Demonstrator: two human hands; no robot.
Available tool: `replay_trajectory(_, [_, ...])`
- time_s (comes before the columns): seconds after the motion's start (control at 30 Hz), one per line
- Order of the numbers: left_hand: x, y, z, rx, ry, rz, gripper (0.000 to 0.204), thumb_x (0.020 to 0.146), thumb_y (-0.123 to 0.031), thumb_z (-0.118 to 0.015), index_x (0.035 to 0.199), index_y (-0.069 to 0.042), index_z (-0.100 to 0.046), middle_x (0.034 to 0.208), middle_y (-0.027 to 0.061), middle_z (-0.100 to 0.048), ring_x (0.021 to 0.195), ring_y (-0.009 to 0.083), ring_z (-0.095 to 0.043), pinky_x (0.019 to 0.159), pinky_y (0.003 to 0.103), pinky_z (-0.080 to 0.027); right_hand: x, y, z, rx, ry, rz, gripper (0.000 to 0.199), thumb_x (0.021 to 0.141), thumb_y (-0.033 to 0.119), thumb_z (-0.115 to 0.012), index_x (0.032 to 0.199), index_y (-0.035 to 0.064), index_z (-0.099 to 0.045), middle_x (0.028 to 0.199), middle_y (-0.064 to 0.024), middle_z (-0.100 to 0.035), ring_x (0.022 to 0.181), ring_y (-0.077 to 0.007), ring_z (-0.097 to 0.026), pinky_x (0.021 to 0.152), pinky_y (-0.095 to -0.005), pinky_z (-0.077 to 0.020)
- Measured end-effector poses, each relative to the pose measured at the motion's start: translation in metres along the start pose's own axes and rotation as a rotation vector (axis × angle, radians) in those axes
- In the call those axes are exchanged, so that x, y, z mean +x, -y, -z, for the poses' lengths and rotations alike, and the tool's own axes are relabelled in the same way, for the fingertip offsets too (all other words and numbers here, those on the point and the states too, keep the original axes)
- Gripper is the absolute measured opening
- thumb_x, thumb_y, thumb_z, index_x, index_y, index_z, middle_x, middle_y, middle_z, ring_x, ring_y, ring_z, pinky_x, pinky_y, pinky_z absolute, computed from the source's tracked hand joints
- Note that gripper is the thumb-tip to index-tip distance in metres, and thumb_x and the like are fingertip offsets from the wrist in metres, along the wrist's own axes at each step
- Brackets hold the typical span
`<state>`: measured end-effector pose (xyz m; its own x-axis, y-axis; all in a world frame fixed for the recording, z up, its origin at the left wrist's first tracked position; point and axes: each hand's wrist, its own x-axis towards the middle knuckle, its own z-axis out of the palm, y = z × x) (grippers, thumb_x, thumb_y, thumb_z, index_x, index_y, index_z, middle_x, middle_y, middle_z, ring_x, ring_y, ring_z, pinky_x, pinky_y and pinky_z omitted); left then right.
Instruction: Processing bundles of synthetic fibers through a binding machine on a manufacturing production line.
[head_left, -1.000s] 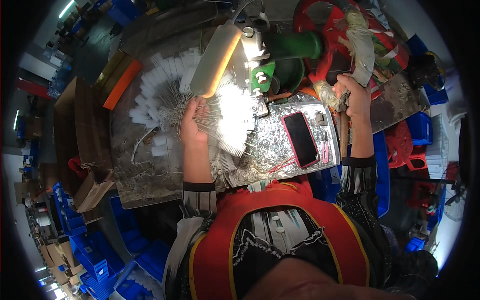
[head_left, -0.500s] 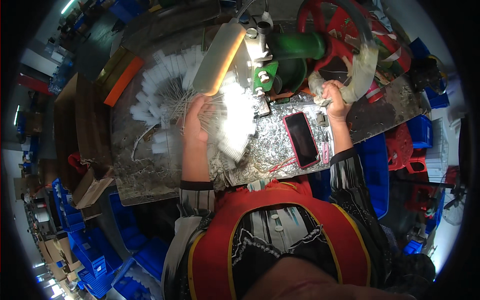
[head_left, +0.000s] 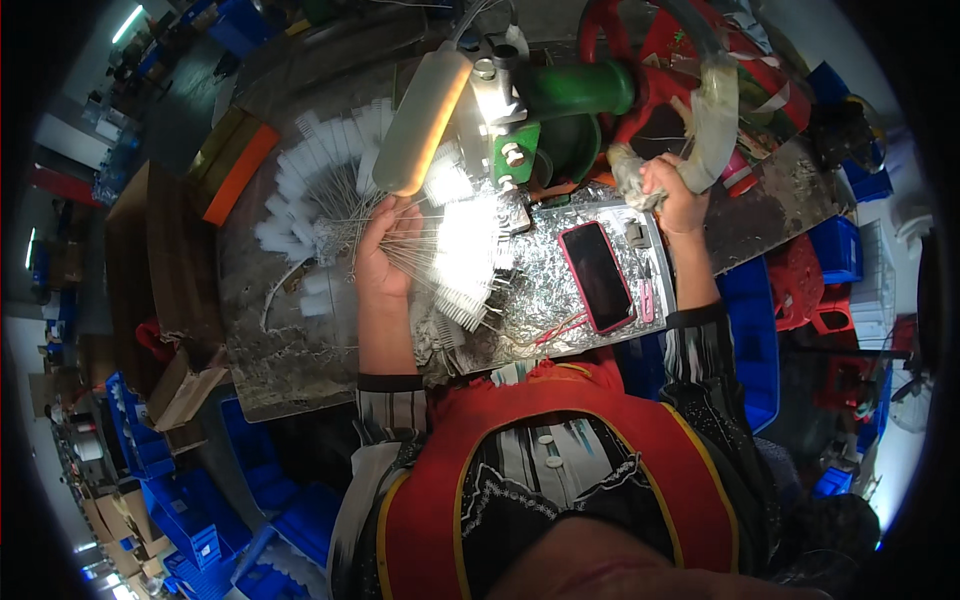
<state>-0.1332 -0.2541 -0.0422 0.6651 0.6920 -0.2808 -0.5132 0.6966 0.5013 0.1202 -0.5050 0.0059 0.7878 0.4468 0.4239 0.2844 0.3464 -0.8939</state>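
Under the bright lamp (head_left: 425, 120), my left hand (head_left: 383, 255) is closed around thin wire stems. The wire-stemmed brushes (head_left: 468, 295) in it fan out to the right, their white bristle heads near the metal fixture of a green hand press (head_left: 580, 95). More white-headed brushes (head_left: 310, 180) lie spread on the table to the left, stems pointing toward this hand. My right hand (head_left: 680, 200) is wrapped round the cloth-bound end of the press's curved handle (head_left: 722, 120). The lamp's glare washes out some bristle heads.
A phone in a pink case (head_left: 598, 275) lies on the foil-covered surface (head_left: 535, 250), beside pink-handled snips (head_left: 646, 298). Cardboard boxes (head_left: 150, 250) stand at the left table edge. Blue bins (head_left: 750, 350) sit below the table at both sides.
My left hand has shifted slightly and turned, and its brush heads show fanned more clearly. The right hand keeps its grip on the handle. The whole view has moved a little.
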Motion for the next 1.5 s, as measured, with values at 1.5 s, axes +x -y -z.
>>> replay_trajectory(1.5, [-0.016, -0.007, 0.013, 0.102, 0.115, -0.012, 0.029, 0.082, -0.007, -0.049, 0.108, 0.006, -0.048, 0.105, 0.0234, -0.054, 0.098, 0.0315, -0.054, 0.088, 0.04, -0.045, 0.013, 0.047, -0.007, -0.061, -0.148, -0.282, 0.021, 0.071, 0.006, -0.054, 0.051, 0.0027, -0.048, 0.047, -0.0074, -0.046, 0.045, -0.0167, -0.046, 0.056, -0.0283, -0.0409])
